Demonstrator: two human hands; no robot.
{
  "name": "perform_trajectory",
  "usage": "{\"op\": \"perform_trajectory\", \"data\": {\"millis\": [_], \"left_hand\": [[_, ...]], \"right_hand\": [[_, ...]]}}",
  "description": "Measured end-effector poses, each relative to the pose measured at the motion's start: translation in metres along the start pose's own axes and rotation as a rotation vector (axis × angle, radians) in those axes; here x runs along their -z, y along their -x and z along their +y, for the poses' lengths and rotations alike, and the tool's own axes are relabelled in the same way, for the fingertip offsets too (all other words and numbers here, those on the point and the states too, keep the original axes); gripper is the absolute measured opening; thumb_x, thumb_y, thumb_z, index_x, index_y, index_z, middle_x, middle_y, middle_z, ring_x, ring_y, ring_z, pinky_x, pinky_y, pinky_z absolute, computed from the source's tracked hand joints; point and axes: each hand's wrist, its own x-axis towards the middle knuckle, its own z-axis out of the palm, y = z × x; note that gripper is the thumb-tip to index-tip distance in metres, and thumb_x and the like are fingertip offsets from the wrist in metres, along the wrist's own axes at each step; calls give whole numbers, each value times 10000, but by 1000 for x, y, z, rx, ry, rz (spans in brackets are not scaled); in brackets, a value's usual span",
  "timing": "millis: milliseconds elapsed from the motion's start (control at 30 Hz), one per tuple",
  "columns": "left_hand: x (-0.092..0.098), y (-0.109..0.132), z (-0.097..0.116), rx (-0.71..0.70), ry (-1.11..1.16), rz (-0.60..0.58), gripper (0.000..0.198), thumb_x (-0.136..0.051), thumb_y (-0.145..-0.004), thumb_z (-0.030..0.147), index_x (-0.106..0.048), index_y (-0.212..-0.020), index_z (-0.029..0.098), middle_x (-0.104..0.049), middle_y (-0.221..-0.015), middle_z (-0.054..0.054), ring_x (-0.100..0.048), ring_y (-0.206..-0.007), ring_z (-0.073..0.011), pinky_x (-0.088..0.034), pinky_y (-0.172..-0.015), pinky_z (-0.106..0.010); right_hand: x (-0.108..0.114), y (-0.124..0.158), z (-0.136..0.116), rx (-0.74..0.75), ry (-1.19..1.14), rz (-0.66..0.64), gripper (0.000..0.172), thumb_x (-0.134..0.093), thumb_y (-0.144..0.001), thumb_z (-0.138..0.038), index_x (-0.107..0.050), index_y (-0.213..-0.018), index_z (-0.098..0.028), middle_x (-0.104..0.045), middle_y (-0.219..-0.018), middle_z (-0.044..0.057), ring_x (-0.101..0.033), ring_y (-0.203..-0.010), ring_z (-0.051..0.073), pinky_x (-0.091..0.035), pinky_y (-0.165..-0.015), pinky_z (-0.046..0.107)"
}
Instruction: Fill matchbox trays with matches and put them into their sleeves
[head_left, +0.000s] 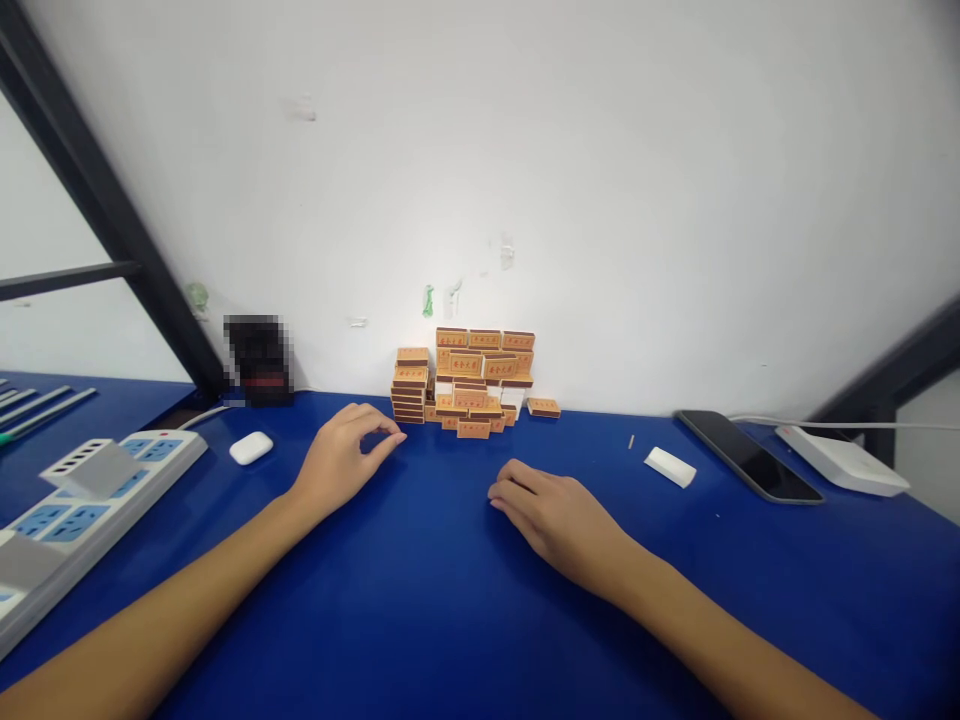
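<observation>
Several orange-and-brown matchboxes (484, 368) are stacked in stepped rows against the wall. At their left stands a column of matchboxes (409, 388), and a single matchbox (544, 407) lies flat on the right. My left hand (346, 452) is on the blue table just left and in front of the column; its thumb and index tips come together with nothing visible between them. Lower and to the right, my right hand (555, 515) rests in front of the stack, fingers loosely bent and partly apart, holding nothing I can see.
On the left are a power strip (172, 460) with plugs and a white earbud case (251, 447). A white bar-shaped piece (670, 467), a phone (742, 455) and a white box-shaped device (844, 460) with a cable lie right. Dark frame bars (112, 190) flank the table.
</observation>
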Motion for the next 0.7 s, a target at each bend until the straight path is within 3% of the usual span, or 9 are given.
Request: {"op": "perform_trajectory", "data": {"millis": [700], "left_hand": [[1, 2, 10, -139, -86, -19, 254, -565, -1039, 335, -737, -918, 193, -728, -930, -53, -608, -865, -202, -524, -822, -368]], "right_hand": [[1, 0, -3, 8, -5, -51, 204, -472, -1076, -211, -671, -1037, -188, -658, -1021, 64, -668, -824, 174, -521, -699, 311]]}}
